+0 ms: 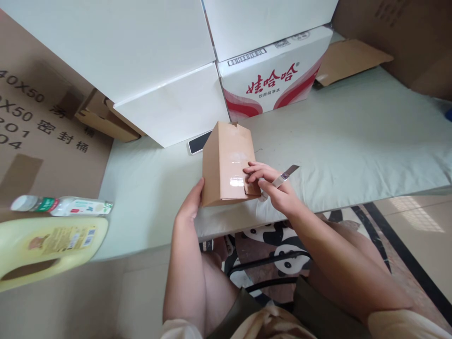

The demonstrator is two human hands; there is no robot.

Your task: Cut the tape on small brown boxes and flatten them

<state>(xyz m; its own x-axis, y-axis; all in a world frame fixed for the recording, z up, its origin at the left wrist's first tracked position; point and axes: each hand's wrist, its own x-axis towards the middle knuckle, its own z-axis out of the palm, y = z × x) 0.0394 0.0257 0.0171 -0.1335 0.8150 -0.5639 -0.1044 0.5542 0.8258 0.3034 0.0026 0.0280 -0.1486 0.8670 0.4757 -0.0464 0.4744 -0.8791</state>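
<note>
While a small cardboard box [223, 162] stands at the centre of the frame on the near edge of a pale green desk [353, 136], a person steadies it from both sides. The left hand [190, 203] lies open against the box's lower left corner, palm and thumb pressed to the cardboard without closing around it. The right hand [273, 186] comes in from the lower right, its fingertips resting on the near face beside a strip of clear tape [236, 181], while the same hand grips a utility knife [284, 177] whose blade end points toward the upper right of the frame, away from the box. The box sits just ahead of both hands, taller than it is wide, its long axis running from the lower centre toward the upper centre of the frame and leaning slightly right; its top flap shows a small notch. The right hand, touching the taped seam, is the nearer of the two to the tape, and the left holds the opposite side. Behind the box, a dark phone [198, 141] lies flat just beside a stack of white cartons [169, 101], one printed with red characters [271, 80]. At the lower left of the frame a clear bottle [61, 205] and a yellow jug [49, 245] lie on their sides, well apart from the hands.
</note>
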